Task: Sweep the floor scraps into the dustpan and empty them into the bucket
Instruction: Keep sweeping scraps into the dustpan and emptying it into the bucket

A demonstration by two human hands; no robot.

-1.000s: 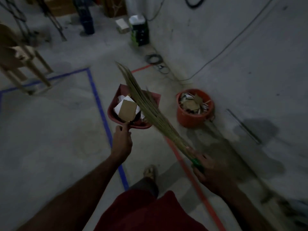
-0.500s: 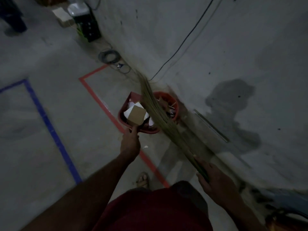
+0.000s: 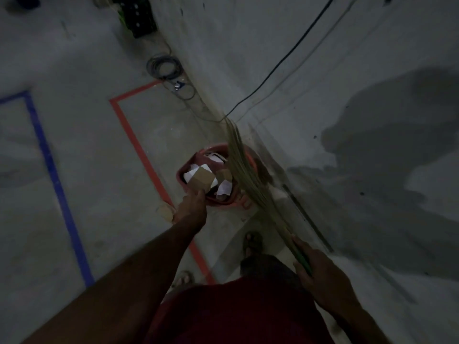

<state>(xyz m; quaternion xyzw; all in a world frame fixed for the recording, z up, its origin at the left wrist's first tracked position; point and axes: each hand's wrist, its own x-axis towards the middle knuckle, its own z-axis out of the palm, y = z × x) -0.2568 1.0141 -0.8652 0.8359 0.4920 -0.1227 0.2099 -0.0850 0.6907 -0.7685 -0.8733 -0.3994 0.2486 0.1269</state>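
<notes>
Above bucket (image 3: 250, 157): left hand (image 3: 191, 206) grips loaded dustpan (image 3: 206, 181), ready for tipping.
Right hand (image 3: 320, 274): wraps broom (image 3: 248, 175), seemingly guarding the scraps (image 3: 202, 178).

Dustpan (image 3: 185, 170) of scraps (image 3: 202, 179) apparently over bucket (image 3: 250, 157).

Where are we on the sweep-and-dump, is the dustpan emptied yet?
Not yet. Done: scraps of cardboard and paper are piled in the red dustpan. In hand: the left hand holds the dustpan over the orange bucket by the wall, while the right hand grips the broom, whose bristles cross over the bucket. Left: tip the load into the bucket. One scrap seems to lie on the floor by the red tape.
</notes>
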